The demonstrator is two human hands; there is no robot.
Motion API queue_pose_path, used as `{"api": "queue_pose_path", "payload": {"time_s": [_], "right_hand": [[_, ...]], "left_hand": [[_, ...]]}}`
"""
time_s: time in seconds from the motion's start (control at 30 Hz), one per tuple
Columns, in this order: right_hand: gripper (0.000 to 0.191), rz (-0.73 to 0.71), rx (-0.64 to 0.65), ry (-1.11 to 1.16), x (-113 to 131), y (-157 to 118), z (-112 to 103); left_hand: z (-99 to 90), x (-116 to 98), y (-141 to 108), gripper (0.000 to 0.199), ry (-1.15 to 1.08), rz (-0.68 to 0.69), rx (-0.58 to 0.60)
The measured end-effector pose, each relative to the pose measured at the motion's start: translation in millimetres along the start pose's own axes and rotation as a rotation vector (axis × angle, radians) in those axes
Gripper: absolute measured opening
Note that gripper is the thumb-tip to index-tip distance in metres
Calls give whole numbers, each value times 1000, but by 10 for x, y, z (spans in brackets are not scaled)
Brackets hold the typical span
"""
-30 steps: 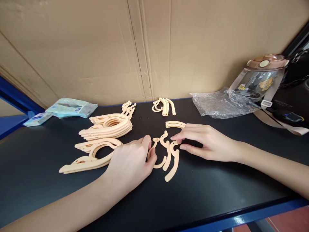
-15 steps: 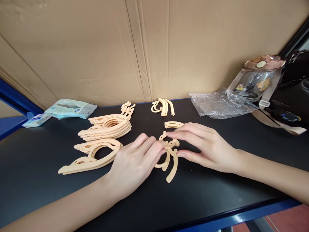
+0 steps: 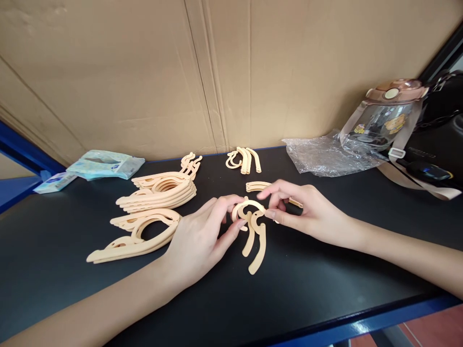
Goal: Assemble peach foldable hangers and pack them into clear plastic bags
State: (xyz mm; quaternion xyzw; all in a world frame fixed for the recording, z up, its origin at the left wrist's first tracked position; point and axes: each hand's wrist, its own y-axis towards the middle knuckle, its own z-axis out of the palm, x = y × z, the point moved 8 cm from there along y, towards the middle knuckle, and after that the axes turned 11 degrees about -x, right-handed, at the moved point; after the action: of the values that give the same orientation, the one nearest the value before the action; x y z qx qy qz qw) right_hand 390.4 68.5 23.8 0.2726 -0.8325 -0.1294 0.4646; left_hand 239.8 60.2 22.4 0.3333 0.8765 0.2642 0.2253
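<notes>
My left hand (image 3: 202, 238) is closed, pinching a curved beige hanger piece (image 3: 249, 204) between thumb and fingers. At its right end, my right hand (image 3: 307, 208) has its thumb near or against the curve. Its fingers are bent over a slim beige hanger arm (image 3: 295, 203), mostly hidden by the hand. Under and in front of the fingertips lie loose beige pieces, among them a curved hanger arm (image 3: 259, 250). Left of my left hand are a front pair of folding hangers (image 3: 144, 243) and a taller stack of folding hangers (image 3: 162, 195).
Further back lie more hanger arms (image 3: 247, 161) and short curved strips (image 3: 257, 186). A tissue pack (image 3: 104, 165) is at the back left. Clear plastic film (image 3: 318, 155), a strapped water bottle (image 3: 385, 118) and a black bag (image 3: 444, 135) occupy the right. A cardboard wall (image 3: 144, 77) rises behind.
The piece in my left hand has turned and now shows as an arch. My right hand's fingers have curled in, and a hanger arm shows beneath them.
</notes>
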Motion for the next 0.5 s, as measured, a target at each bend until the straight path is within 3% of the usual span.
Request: {"api": "queue_pose_path", "payload": {"time_s": [0.1, 0.3, 0.5], "right_hand": [[26, 73, 44, 104, -51, -5, 19], [21, -5, 184, 120, 51, -55, 108], [24, -65, 308, 99, 122, -88, 195]], "left_hand": [[18, 6, 3, 28, -43, -19, 48], [38, -25, 0, 39, -76, 31, 81], [43, -46, -21, 34, -118, 90, 91]]}}
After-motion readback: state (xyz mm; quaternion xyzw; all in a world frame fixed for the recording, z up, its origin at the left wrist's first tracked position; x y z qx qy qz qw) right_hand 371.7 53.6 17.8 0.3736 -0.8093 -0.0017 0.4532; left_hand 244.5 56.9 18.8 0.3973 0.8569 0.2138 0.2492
